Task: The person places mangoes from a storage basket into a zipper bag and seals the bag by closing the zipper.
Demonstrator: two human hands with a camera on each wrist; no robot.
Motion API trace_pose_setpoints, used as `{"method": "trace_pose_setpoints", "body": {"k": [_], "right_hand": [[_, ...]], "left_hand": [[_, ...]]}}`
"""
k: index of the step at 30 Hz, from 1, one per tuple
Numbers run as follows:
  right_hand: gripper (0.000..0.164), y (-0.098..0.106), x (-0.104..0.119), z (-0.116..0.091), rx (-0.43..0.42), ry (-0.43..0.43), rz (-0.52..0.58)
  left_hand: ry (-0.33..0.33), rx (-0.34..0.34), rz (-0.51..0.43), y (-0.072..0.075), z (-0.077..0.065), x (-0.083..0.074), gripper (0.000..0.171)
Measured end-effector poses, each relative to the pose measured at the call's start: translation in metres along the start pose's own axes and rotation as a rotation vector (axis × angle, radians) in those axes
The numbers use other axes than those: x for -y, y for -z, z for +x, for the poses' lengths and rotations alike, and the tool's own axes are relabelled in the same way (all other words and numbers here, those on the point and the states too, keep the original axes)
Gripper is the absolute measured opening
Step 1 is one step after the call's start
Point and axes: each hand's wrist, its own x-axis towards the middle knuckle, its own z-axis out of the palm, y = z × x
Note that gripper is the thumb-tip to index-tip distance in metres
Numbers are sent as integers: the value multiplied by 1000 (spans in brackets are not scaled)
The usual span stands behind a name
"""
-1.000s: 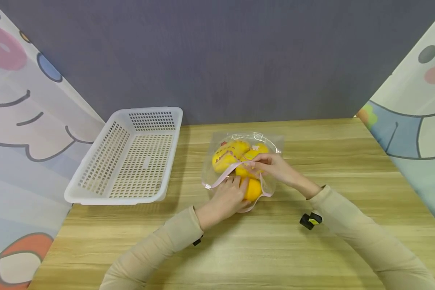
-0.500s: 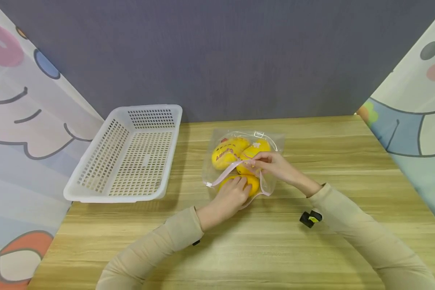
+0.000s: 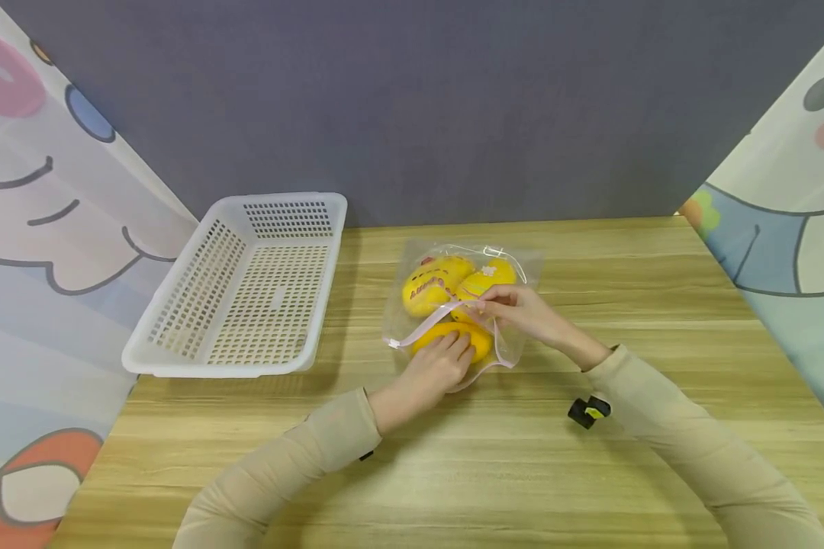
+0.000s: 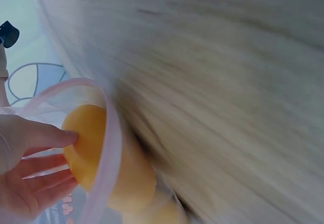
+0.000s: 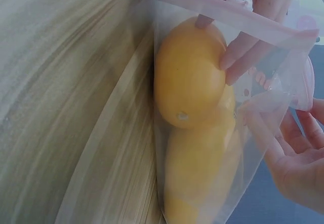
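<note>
A clear zip bag (image 3: 400,293) with a pink zip edge (image 3: 426,326) lies mouth toward me, several yellow mangoes (image 3: 429,290) inside. My left hand (image 3: 434,371) reaches into its mouth and grips the nearest mango (image 3: 482,341), fingers over its top. In the left wrist view, the left thumb and fingers (image 4: 40,188) are on this mango (image 4: 83,143) within the pink rim. With thumb and fingertips, my right hand (image 3: 527,314) pinches the bag's edge and holds it up. From the right wrist, that hand (image 5: 298,153) shows beside the bag, the gripped mango (image 5: 187,82) seen through the film.
A white perforated basket (image 3: 302,366) stands to the left on the wooden table (image 3: 494,473). Behind the table rises a dark grey panel (image 3: 481,114). Cartoon-printed cloths hang on both sides. A small black wrist device (image 3: 588,412) sits below the right sleeve.
The mango under my left hand has turned from end-on to lying crosswise in the bag's mouth, my fingers now over its top. My right hand keeps its pinch on the edge.
</note>
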Motion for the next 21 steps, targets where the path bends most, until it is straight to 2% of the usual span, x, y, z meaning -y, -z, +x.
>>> {"method": "trace_pose_setpoints", "body": {"k": [9, 17, 21], "right_hand": [[23, 2, -2, 0, 3, 1, -22], [24, 5, 0, -1, -10, -15, -36], [24, 7, 0, -2, -7, -15, -31]], "left_hand": [[-8, 20, 18, -6, 1, 6, 26], [-52, 164, -14, 0, -2, 15, 39], [-100, 135, -90, 6, -8, 17, 38]]}}
